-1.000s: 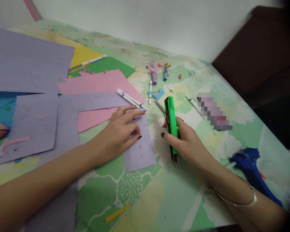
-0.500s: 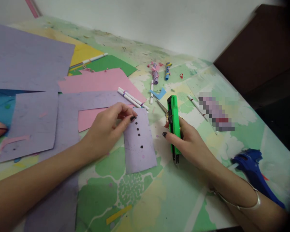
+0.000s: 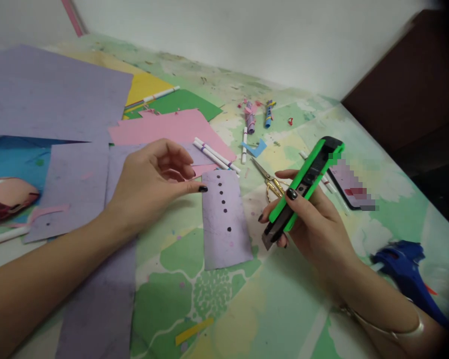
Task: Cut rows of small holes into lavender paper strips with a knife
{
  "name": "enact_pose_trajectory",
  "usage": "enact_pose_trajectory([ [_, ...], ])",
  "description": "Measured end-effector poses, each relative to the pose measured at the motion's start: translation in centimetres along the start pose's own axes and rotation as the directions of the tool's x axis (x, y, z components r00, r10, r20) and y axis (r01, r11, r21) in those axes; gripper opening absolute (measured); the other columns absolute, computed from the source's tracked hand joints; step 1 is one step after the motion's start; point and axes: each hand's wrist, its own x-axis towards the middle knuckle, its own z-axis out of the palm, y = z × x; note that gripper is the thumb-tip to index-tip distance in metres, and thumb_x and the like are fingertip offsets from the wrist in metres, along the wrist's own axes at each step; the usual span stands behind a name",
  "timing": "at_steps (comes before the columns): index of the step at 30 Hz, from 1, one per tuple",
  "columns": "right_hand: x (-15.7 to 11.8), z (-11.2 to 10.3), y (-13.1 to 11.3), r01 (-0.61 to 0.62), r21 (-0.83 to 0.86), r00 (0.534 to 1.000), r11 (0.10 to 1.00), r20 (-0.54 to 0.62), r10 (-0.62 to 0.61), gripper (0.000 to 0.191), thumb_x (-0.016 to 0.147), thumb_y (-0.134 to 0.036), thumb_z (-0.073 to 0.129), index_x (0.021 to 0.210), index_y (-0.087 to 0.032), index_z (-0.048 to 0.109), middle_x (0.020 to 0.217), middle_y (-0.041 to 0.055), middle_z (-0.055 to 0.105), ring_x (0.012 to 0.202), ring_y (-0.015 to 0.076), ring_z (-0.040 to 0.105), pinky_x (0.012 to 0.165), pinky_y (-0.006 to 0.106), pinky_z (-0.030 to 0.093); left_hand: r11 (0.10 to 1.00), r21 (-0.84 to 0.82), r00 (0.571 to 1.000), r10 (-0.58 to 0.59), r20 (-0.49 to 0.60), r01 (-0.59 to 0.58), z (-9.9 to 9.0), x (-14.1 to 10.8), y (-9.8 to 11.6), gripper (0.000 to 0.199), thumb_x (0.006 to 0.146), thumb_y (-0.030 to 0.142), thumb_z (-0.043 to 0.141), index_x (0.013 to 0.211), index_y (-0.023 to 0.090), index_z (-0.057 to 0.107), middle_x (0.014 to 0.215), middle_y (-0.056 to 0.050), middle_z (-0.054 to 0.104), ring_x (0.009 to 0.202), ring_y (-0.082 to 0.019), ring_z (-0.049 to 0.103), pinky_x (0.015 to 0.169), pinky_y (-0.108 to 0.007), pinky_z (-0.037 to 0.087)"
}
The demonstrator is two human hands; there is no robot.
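A small purple paper point(image 3: 228, 249) lies on the table with a column of several black dots on it. My left hand point(image 3: 153, 182) is just left of it, fingers apart and holding nothing, the thumb tip at the paper's upper left edge. My right hand point(image 3: 314, 219) grips a green and black box cutter point(image 3: 303, 184), tilted, its blade end pointing down to the left, right of the paper. Gold-handled scissors point(image 3: 268, 177) lie beside that hand, partly hidden behind its fingers.
Purple point(image 3: 56, 94), pink point(image 3: 172, 129) and green point(image 3: 190, 103) sheets cover the left and back. White markers point(image 3: 215, 154), two small decorated rolls point(image 3: 250, 119), a phone point(image 3: 349, 184) and a blue glue gun point(image 3: 407, 274) lie around. A yellow strip point(image 3: 194, 331) is at the front.
My left hand has opened and drawn back from the dots, uncovering the top one. The cutter has turned from upright to slanted in my right hand. The whole view has shifted slightly.
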Motion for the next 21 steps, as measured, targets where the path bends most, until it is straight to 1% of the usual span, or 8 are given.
enact_pose_trajectory([
  [2,0.1,-0.1,-0.1,0.039,0.015,0.999,0.999,0.009,-0.039,0.055,0.082,-0.041,0.077,0.127,-0.036,0.046,0.077,-0.0006,0.074,0.051,0.0181,0.065,0.040,0.029,0.051,0.994,0.065,0.995,0.085,0.059,-0.089,-0.4,0.1,-0.1,0.049,0.063,0.044,0.088,0.099,0.025,0.061,0.100,-0.002,0.068,0.093,-0.022,0.067,0.076,-0.036,0.059],
  [4,0.1,-0.2,0.0,0.073,0.007,0.997,0.997,0.009,-0.073,0.068,0.074,-0.032,0.085,0.129,-0.039,0.046,0.082,-0.0017,0.075,0.056,0.0190,0.068,0.045,0.031,0.054,0.973,0.090,0.953,0.187,0.239,-0.213,-0.8,0.1,-0.3,0.054,0.061,0.042,0.090,0.107,0.028,0.065,0.112,-0.002,0.068,0.109,-0.025,0.063,0.089,-0.040,0.056],
  [5,0.1,-0.3,0.0,0.082,0.000,0.997,0.997,0.012,-0.082,0.069,0.072,-0.028,0.087,0.128,-0.039,0.048,0.083,-0.0019,0.075,0.057,0.0188,0.068,0.046,0.031,0.055,0.948,0.088,0.898,0.258,0.356,-0.307,-0.9,0.1,-0.4,0.055,0.062,0.041,0.090,0.110,0.029,0.066,0.116,-0.002,0.068,0.115,-0.026,0.060,0.096,-0.042,0.053],
  [8,0.2,-0.4,0.3,0.098,-0.010,0.995,0.995,0.006,-0.098,0.050,0.070,-0.026,0.088,0.113,-0.033,0.064,0.086,-0.0008,0.076,0.059,0.0170,0.069,0.049,0.030,0.056,0.838,0.058,0.669,0.389,0.633,-0.542,-1.0,-0.2,-0.7,0.060,0.067,0.036,0.089,0.121,0.031,0.065,0.131,-0.004,0.065,0.129,-0.029,0.053,0.112,-0.050,0.041],
  [9,0.2,-0.3,0.4,0.108,-0.015,0.994,0.994,-0.006,-0.108,0.042,0.069,-0.025,0.088,0.105,-0.030,0.068,0.085,-0.0008,0.075,0.060,0.0164,0.069,0.051,0.029,0.057,0.820,0.065,0.632,0.384,0.673,-0.568,-1.0,-0.3,-0.7,0.063,0.066,0.033,0.090,0.124,0.031,0.064,0.135,-0.006,0.063,0.132,-0.030,0.051,0.115,-0.051,0.037],
  [13,0.1,-0.1,0.7,0.122,-0.048,0.992,0.991,-0.031,-0.124,0.031,0.063,-0.022,0.092,0.087,-0.027,0.073,0.073,-0.0033,0.072,0.064,0.0167,0.070,0.057,0.029,0.060,0.774,0.107,0.595,0.382,0.707,-0.624,-0.6,-0.9,-0.8,0.066,0.069,0.036,0.089,0.129,0.029,0.063,0.142,-0.008,0.060,0.136,-0.032,0.048,0.115,-0.050,0.035],
  [17,-0.1,0.0,0.9,0.043,-0.101,0.996,0.994,0.082,-0.034,0.025,0.067,-0.024,0.089,0.089,-0.026,0.077,0.072,-0.0008,0.074,0.060,0.0176,0.069,0.055,0.032,0.059,0.677,0.169,0.569,0.427,0.702,-0.716,0.1,-1.2,-0.8,0.060,0.078,0.049,0.079,0.132,0.029,0.061,0.140,-0.009,0.062,0.126,-0.035,0.053,0.105,-0.052,0.041],
  [21,-0.1,0.0,0.9,0.175,-0.224,0.980,0.959,0.133,-0.148,0.018,0.070,-0.019,0.085,0.085,-0.024,0.076,0.076,-0.0008,0.070,0.069,0.0154,0.067,0.062,0.029,0.057,0.632,0.227,0.566,0.406,0.717,-0.741,0.2,-1.5,-0.1,0.059,0.077,0.055,0.077,0.129,0.029,0.064,0.131,-0.008,0.067,0.117,-0.036,0.058,0.097,-0.052,0.044],
])
